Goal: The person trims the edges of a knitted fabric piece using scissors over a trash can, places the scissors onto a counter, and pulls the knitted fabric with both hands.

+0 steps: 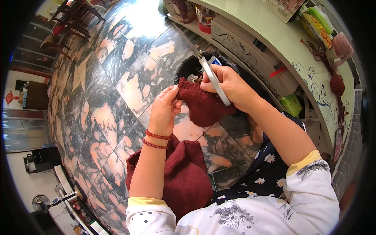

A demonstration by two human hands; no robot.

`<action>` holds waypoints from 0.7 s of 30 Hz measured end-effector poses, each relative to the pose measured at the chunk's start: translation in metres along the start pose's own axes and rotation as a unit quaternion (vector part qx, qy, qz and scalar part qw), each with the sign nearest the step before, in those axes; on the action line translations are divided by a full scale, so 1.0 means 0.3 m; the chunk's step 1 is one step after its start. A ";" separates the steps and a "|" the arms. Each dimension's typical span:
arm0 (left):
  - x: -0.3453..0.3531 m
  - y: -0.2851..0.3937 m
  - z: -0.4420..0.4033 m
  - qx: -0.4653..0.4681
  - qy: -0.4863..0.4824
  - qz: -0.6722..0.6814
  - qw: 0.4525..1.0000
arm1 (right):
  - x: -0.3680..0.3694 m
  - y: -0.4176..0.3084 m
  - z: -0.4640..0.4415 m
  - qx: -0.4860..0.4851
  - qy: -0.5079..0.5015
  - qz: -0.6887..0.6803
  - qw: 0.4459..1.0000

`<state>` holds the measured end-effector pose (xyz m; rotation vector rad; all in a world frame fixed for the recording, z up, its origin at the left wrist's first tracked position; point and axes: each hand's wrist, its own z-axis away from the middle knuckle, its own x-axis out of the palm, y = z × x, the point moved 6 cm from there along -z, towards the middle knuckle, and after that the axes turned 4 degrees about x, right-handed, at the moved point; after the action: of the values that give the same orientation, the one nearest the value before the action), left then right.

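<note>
A dark red knitted piece hangs stretched between my two hands. My left hand is closed in a pinch on its upper left edge, with red beaded bracelets at the wrist. My right hand grips scissors with a pale grey handle; their blades point up and away from the cloth. The thumb and fingers of that hand also press on the knit's upper right edge. Across my lap lies a larger dark red knitted piece; whether both pieces join is hidden.
Behind my hands stands a black bin holding crumpled waste. To the right, a pale table bears a ball of dark red yarn, loose yarn, a pink object and packets. Patterned tile floor spreads left, with chairs far off.
</note>
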<state>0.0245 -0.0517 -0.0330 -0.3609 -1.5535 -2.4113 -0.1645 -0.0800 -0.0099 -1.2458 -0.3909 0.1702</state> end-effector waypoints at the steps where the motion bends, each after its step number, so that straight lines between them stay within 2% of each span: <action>1: -0.004 -0.001 0.001 0.000 0.001 0.003 1.000 | -0.005 0.002 0.000 0.004 0.007 -0.009 1.000; 9: -0.056 -0.020 -0.010 -0.016 0.016 0.029 0.999 | -0.035 0.014 -0.005 0.067 0.020 -0.022 0.997; 14: -0.072 -0.031 -0.001 -0.036 0.045 0.032 0.998 | -0.025 0.013 -0.012 0.036 0.039 -0.004 0.999; 21: -0.059 -0.057 -0.007 -0.079 -0.002 0.087 0.993 | -0.006 0.039 -0.018 0.040 0.048 -0.005 0.998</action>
<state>0.0352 -0.0456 -0.0542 -0.5106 -1.2767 -2.4028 -0.1631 -0.0817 -0.0228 -1.1682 -0.3045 0.1155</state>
